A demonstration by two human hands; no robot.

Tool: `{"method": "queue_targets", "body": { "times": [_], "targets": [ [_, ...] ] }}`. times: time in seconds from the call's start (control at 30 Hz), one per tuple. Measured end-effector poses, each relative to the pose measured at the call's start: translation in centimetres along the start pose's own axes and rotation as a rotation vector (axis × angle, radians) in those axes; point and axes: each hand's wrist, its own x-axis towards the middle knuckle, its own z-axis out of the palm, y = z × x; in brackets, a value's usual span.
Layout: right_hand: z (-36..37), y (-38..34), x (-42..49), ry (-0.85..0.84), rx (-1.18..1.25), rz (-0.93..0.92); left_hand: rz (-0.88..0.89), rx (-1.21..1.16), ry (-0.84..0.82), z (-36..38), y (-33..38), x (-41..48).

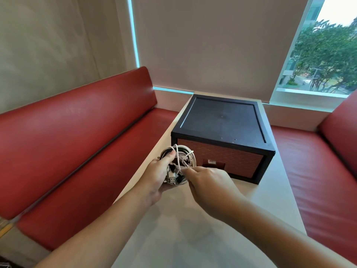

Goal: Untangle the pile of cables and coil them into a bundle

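- Cables (182,156) are sitting in the left hand (160,176), which is gripping the tangle above the table (193,233).
- Right hand (208,180) is pinching a white strand (178,163) at the tangle's right edge; any pull is likely heading rightward.

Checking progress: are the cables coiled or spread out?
Mostly coiled: the cables form a loose loop gripped in the left hand; the right hand pinches them.
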Motion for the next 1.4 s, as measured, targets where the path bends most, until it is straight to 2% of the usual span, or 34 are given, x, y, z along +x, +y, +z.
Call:
{"method": "queue_targets", "body": {
  "times": [0.1,0.27,0.33,0.43,0.53,0.6,0.73,0.83,0.97,1.07,1.13,1.2,1.23,1.33,1.4],
  "targets": [
    [-0.5,0.0,-0.2,0.155,0.285,0.113,0.018,-0.023,0.006,-0.1,0.1,-0.1],
    [-3.3,2.5,2.0,0.291,1.177,0.682,0.067,0.019,0.043,-0.7,-0.3,-0.2],
    [-4.3,3.5,2.6,0.312,1.356,0.802,0.087,0.063,0.025,-0.7,-0.7,-0.2],
    [-4.8,4.5,2.8,0.322,1.379,0.876,0.102,0.085,0.008,-0.6,-0.8,-0.4],
    [-4.9,3.8,2.9,0.301,1.362,0.813,0.131,0.119,0.05,-0.5,-0.5,-0.2],
    [-4.4,2.0,2.5,0.275,1.19,0.676,0.15,0.13,0.112,-0.3,-0.4,-0.1],
    [-1.5,-1.5,0.3,0.247,0.641,0.301,0.165,0.088,0.176,0.2,-0.2,0.3],
    [0.1,-1.8,-0.5,0.218,0.394,0.18,0.112,0.019,0.099,0.2,0.4,0.1],
    [0.5,-1.2,-0.6,0.218,0.29,0.127,0.029,0.004,-0.085,-0.3,0.9,-0.5],
    [-0.1,-0.7,-0.6,0.166,0.26,0.044,0.058,0.01,-0.066,-0.2,0.5,-0.7],
    [-0.4,-0.1,-0.5,0.203,0.291,0.017,0.085,0.007,-0.06,-0.1,0.4,-0.9],
    [-0.7,0.9,0.0,0.343,0.435,0.135,0.11,0.002,-0.085,-0.2,0.5,-1.0],
    [-1.0,1.2,0.4,0.348,0.545,0.24,0.114,-0.008,-0.1,-0.2,0.6,-1.1],
    [-1.9,1.5,1.5,0.035,0.982,0.491,0.145,0.005,-0.16,0.2,0.6,-1.4],
    [-1.8,1.2,2.0,-0.05,1.091,0.506,0.185,0.041,-0.169,0.4,0.4,-1.4]
  ]
}}
